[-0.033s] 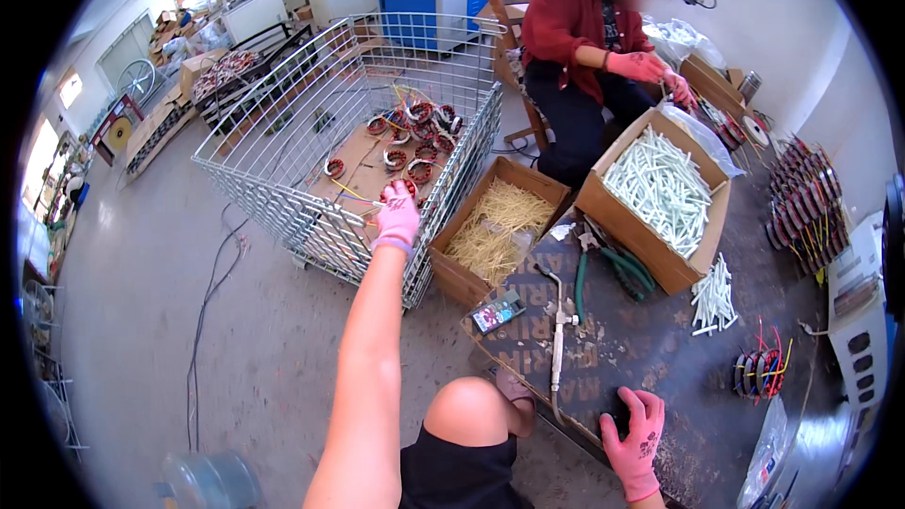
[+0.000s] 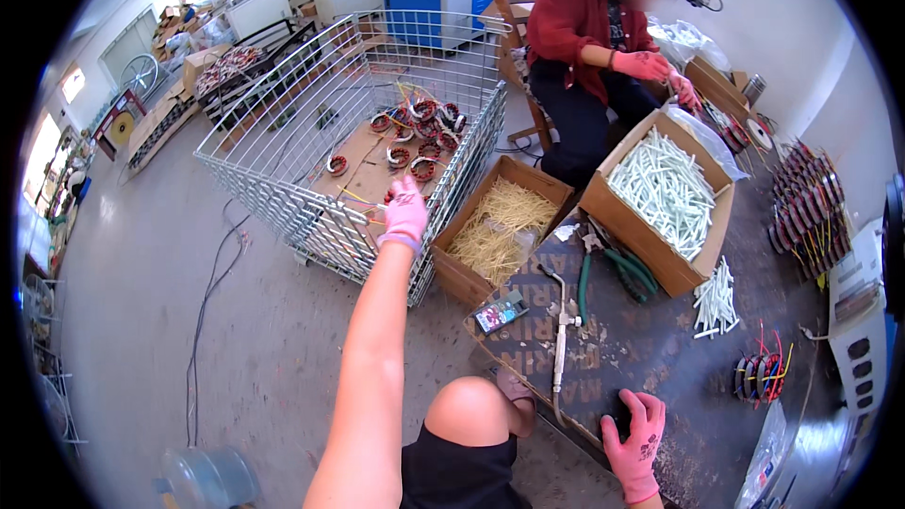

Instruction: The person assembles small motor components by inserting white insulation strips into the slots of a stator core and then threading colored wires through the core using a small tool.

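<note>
My left hand (image 2: 405, 215), in a pink glove, reaches over the near side of a wire mesh basket (image 2: 273, 190). Its fingers point down and away over a red-wound motor stator (image 2: 388, 196), which they partly cover; whether they grip it is hidden. Yellow and white leads run left from beside the hand. Farther in, several wound stators (image 2: 424, 111) lie in a loose pile on cardboard. My right hand (image 2: 635, 445), also gloved in pink, rests at the near edge of the dark table (image 2: 683, 358). Thumb and fingers are apart, with nothing seen in them.
Between basket and table stands a carton of straw-coloured strands (image 2: 500, 226). The table bears a carton of pale tubes (image 2: 660, 193), green-handled pliers (image 2: 630, 269), a torch (image 2: 560, 339) and stacked stators (image 2: 806, 207). Across it sits a co-worker (image 2: 584, 38), hands busy. A cable (image 2: 200, 320) crosses the floor.
My left hand has shifted slightly to the right relative to the stator, and less of the stator's ring shows. The view has moved a little. My right hand stays put.
</note>
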`<state>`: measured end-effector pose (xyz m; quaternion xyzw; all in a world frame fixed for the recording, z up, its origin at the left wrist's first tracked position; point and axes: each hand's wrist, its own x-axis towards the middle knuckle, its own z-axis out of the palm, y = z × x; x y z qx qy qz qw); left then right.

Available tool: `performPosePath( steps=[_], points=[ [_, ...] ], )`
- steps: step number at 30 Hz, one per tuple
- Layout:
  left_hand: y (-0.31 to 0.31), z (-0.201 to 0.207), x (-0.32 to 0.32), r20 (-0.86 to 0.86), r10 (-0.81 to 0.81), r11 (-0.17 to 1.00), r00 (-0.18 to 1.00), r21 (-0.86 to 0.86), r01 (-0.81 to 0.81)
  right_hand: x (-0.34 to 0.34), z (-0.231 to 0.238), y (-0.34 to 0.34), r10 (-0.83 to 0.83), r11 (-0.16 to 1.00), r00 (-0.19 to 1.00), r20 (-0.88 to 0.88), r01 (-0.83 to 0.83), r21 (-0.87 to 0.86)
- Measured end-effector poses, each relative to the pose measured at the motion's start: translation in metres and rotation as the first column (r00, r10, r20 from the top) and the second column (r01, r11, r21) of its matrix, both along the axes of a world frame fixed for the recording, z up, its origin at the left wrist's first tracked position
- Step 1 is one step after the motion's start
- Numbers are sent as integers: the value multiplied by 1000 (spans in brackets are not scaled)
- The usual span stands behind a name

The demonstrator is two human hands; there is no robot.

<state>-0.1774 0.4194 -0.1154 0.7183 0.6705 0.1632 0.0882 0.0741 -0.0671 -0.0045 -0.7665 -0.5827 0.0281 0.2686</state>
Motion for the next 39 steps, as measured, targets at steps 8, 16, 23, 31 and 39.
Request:
performPosePath(
  steps=[8, 16, 23, 31, 39],
  points=[
    [-176, 158, 126, 236, -818, 511, 524, 715, 477, -8, 0, 1, 3, 1000, 1000, 14, -3, 14],
    [-370, 111, 191, 900, -427, 560, 87, 188, 807, 13, 28, -11, -37, 994, 993, 110, 26, 105],
    [-391, 106, 205, 794, -573, 501, 203, 143, 854, 180, 91, -126, -661, 632, 732, -166, 663, 402],
    [-391, 94, 204, 755, -624, 467, 200, 155, 871, 277, 81, -106, -716, 695, 661, -225, 639, -330],
    [-372, 77, 194, 794, -578, 533, 188, 193, 824, 122, 145, -105, -372, 919, 893, -252, 392, 32]
  ],
)
